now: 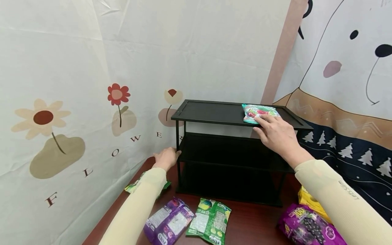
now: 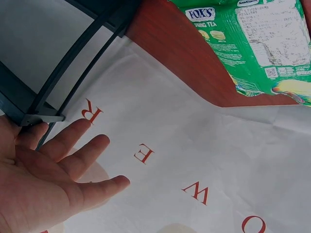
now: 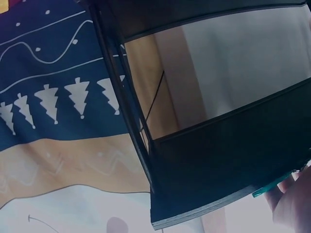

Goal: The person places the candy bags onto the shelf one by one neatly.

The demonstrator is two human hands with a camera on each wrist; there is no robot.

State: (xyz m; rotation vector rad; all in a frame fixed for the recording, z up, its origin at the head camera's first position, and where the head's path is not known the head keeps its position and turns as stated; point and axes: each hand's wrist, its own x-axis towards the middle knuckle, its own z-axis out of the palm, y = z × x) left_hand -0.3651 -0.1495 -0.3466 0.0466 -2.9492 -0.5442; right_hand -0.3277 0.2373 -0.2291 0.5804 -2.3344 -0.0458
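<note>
A black three-tier shelf rack (image 1: 214, 112) stands on the dark red table. My left hand (image 1: 166, 158) is at the rack's left front post, by the middle tier. In the left wrist view several fingers (image 2: 77, 165) spread loosely past the rack's corner, while the thumb is hidden. On the top tier, toward the right, lies a teal candy bag (image 1: 260, 111) with red fruit printed on it. My right hand (image 1: 277, 134) rests on its front edge with the fingers extended. The right wrist view shows only part of that hand (image 3: 294, 201) and a teal edge of the bag.
In front of the rack lie a purple bag (image 1: 169, 221) and a green bag (image 1: 209, 221). Another green bag (image 2: 262, 43) is left of the rack. A purple grape bag (image 1: 309, 224) and a yellow packet (image 1: 312, 202) lie at the right. Printed cloth hangs behind.
</note>
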